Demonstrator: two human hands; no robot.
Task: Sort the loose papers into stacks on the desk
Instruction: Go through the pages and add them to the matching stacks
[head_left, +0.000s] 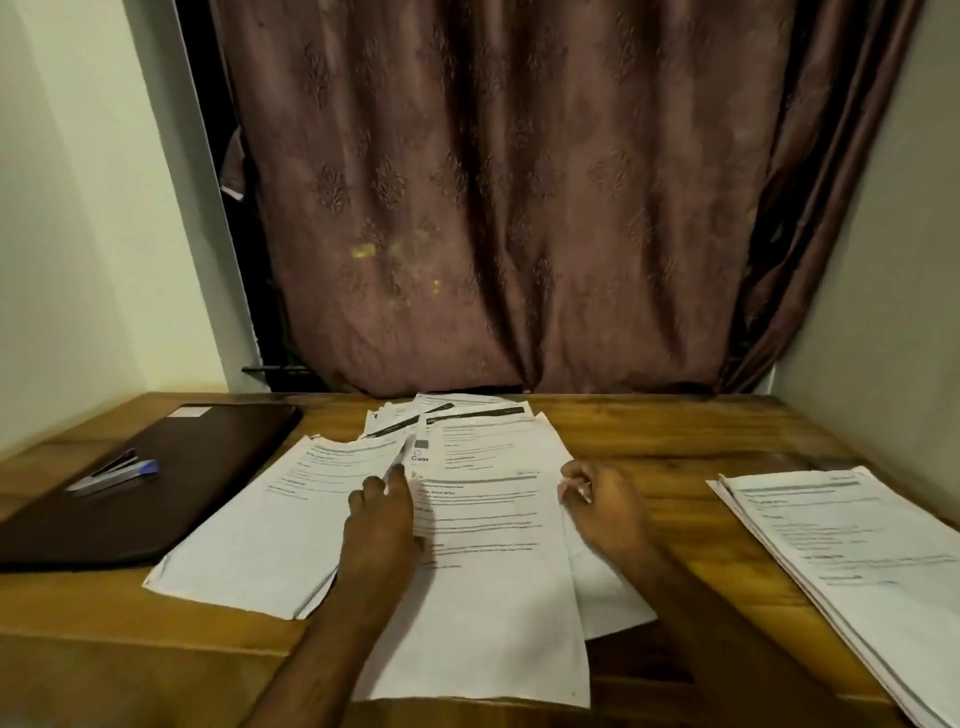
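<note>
Loose printed papers (488, 525) lie fanned across the middle of the wooden desk (649, 431), overlapping one another. My left hand (382, 512) rests on them and pinches the right edge of the left-hand sheet (270, 519) between thumb and fingers. My right hand (602, 499) pinches the right edge of the central top sheet. More sheets (457, 410) poke out at the far side of the pile. A squared-up stack of papers (852, 561) sits apart at the right of the desk.
A closed dark laptop (156, 483) lies at the left with a stapler (111, 473) on its lid. A brown curtain (498, 197) hangs behind the desk, with pale walls on both sides.
</note>
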